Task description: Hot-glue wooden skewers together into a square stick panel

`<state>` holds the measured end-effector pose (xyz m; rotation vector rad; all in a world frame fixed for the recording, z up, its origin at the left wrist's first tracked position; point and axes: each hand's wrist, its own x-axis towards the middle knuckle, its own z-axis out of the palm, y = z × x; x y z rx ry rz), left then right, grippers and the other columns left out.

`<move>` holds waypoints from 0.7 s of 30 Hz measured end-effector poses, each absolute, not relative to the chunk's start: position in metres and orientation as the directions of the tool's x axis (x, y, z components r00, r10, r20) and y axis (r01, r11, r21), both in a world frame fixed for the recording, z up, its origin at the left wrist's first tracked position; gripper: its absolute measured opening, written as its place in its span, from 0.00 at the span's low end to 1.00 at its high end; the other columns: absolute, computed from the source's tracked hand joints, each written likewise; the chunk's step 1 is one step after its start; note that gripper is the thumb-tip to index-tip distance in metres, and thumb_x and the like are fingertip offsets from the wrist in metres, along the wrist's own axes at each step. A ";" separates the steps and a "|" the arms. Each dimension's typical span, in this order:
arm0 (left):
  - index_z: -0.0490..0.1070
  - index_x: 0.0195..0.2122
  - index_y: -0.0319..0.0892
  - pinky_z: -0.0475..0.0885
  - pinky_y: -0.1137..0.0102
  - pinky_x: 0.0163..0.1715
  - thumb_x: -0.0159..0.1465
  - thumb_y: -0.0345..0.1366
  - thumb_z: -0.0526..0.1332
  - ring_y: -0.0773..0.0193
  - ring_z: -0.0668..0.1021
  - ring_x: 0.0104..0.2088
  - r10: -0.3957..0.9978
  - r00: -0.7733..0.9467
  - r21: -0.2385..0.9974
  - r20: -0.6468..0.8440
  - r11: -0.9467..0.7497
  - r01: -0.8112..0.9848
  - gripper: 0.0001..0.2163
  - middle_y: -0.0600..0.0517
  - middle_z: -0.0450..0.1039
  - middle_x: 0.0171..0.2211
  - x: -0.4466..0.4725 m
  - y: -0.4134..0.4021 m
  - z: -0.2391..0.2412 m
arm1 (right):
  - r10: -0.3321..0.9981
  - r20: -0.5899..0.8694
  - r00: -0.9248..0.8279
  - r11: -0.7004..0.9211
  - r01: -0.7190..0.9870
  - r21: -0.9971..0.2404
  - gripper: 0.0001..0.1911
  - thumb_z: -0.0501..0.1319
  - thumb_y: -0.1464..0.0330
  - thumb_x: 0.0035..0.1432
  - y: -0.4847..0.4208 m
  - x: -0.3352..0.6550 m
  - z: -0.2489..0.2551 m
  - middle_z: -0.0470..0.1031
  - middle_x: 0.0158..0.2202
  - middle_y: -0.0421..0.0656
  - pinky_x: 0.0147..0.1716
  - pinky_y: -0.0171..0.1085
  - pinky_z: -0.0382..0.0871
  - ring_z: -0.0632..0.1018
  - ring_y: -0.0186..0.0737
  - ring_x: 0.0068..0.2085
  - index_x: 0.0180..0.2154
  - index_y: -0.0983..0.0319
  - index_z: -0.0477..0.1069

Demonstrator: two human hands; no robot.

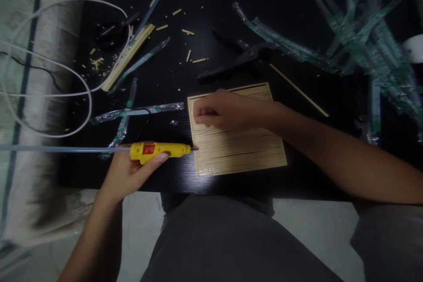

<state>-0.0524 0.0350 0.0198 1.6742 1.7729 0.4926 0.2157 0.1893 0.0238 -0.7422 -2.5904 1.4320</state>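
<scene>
A flat panel of pale wooden sticks [244, 152] laid side by side lies on the black table [211, 26] near its front edge. My left hand [127, 172] is closed round a yellow glue gun [158, 150], whose nozzle touches the panel's left edge. A long clear glue stick [62, 149] pokes out of the gun's back to the left. My right hand [220, 112] rests on the panel's upper left part, fingers curled and pressed down on the sticks.
Black scissors [238, 57] lie behind the panel, and a single long stick [299, 90] to the right. Green-printed plastic wrappers [363, 39] pile at the right. A bundle of sticks [127, 57], cut stick bits and more wrappers lie left. White cable [66, 70] loops over the table's left edge.
</scene>
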 end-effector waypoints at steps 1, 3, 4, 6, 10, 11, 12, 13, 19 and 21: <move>0.79 0.25 0.42 0.71 0.70 0.22 0.61 0.49 0.67 0.62 0.77 0.21 0.980 0.018 0.662 -0.197 0.120 0.740 0.16 0.52 0.77 0.21 -0.053 0.036 0.020 | 0.454 -0.161 -0.876 0.432 0.374 -0.821 0.08 0.59 0.76 0.64 0.190 0.216 0.024 0.72 0.27 0.36 0.35 0.35 0.54 0.68 0.31 0.30 0.31 0.63 0.70; 0.78 0.24 0.41 0.69 0.70 0.21 0.61 0.48 0.67 0.63 0.75 0.20 0.979 0.018 0.657 -0.202 0.122 0.744 0.16 0.53 0.75 0.19 -0.053 0.037 0.020 | 0.453 -0.173 -0.874 0.409 0.377 -0.831 0.08 0.59 0.77 0.64 0.191 0.217 0.025 0.73 0.28 0.37 0.35 0.35 0.55 0.69 0.31 0.30 0.31 0.64 0.71; 0.77 0.24 0.41 0.68 0.71 0.21 0.61 0.47 0.67 0.63 0.75 0.20 0.979 0.016 0.656 -0.202 0.123 0.745 0.16 0.54 0.75 0.19 -0.054 0.038 0.021 | 0.451 -0.175 -0.875 0.399 0.373 -0.838 0.07 0.60 0.77 0.63 0.191 0.217 0.024 0.74 0.28 0.37 0.34 0.35 0.55 0.70 0.31 0.30 0.32 0.64 0.71; 0.76 0.23 0.41 0.67 0.72 0.21 0.61 0.46 0.67 0.65 0.74 0.19 0.981 0.011 0.653 -0.196 0.121 0.748 0.15 0.55 0.73 0.18 -0.054 0.040 0.023 | 0.449 -0.170 -0.877 0.382 0.361 -0.851 0.07 0.60 0.77 0.63 0.192 0.217 0.023 0.75 0.29 0.37 0.34 0.35 0.55 0.70 0.31 0.30 0.33 0.64 0.72; 0.72 0.21 0.41 0.63 0.73 0.19 0.61 0.45 0.67 0.68 0.70 0.18 0.983 -0.008 0.641 -0.185 0.126 0.757 0.16 0.57 0.69 0.16 -0.053 0.044 0.025 | 0.449 -0.151 -0.881 0.370 0.336 -0.866 0.06 0.60 0.75 0.63 0.193 0.218 0.019 0.76 0.29 0.38 0.34 0.34 0.55 0.71 0.31 0.30 0.33 0.64 0.74; 0.72 0.21 0.41 0.62 0.73 0.18 0.61 0.46 0.67 0.68 0.69 0.17 0.983 -0.010 0.636 -0.186 0.128 0.761 0.17 0.57 0.68 0.16 -0.053 0.045 0.025 | 0.446 -0.147 -0.883 0.369 0.332 -0.868 0.06 0.60 0.75 0.63 0.194 0.218 0.018 0.76 0.29 0.38 0.34 0.34 0.55 0.71 0.31 0.30 0.33 0.64 0.74; 0.71 0.20 0.41 0.62 0.73 0.18 0.61 0.47 0.66 0.68 0.69 0.17 0.983 -0.013 0.630 -0.186 0.129 0.765 0.17 0.57 0.68 0.15 -0.053 0.045 0.024 | 0.445 -0.145 -0.884 0.366 0.327 -0.871 0.06 0.61 0.75 0.64 0.194 0.218 0.018 0.77 0.29 0.38 0.34 0.34 0.55 0.71 0.31 0.30 0.33 0.64 0.74; 0.71 0.20 0.41 0.62 0.73 0.18 0.61 0.48 0.66 0.68 0.69 0.17 0.982 -0.018 0.625 -0.186 0.132 0.769 0.18 0.57 0.68 0.15 -0.054 0.045 0.023 | 0.446 -0.145 -0.883 0.361 0.325 -0.874 0.06 0.61 0.75 0.64 0.194 0.218 0.017 0.77 0.29 0.38 0.33 0.34 0.55 0.71 0.31 0.30 0.33 0.64 0.74; 0.74 0.21 0.41 0.63 0.73 0.18 0.61 0.47 0.68 0.67 0.70 0.18 0.982 -0.066 0.644 -0.177 0.167 0.746 0.17 0.56 0.70 0.16 -0.053 0.046 0.021 | 0.456 -0.170 -0.873 0.335 0.346 -0.876 0.07 0.60 0.75 0.65 0.194 0.218 0.019 0.77 0.30 0.38 0.33 0.34 0.56 0.72 0.30 0.30 0.33 0.64 0.75; 0.78 0.24 0.41 0.67 0.73 0.20 0.61 0.45 0.69 0.65 0.74 0.21 0.979 -0.083 0.681 -0.186 0.189 0.708 0.14 0.54 0.76 0.20 -0.049 0.048 0.023 | 0.456 -0.177 -0.872 0.330 0.350 -0.877 0.08 0.60 0.75 0.65 0.194 0.218 0.020 0.77 0.29 0.38 0.32 0.34 0.56 0.71 0.30 0.30 0.33 0.64 0.75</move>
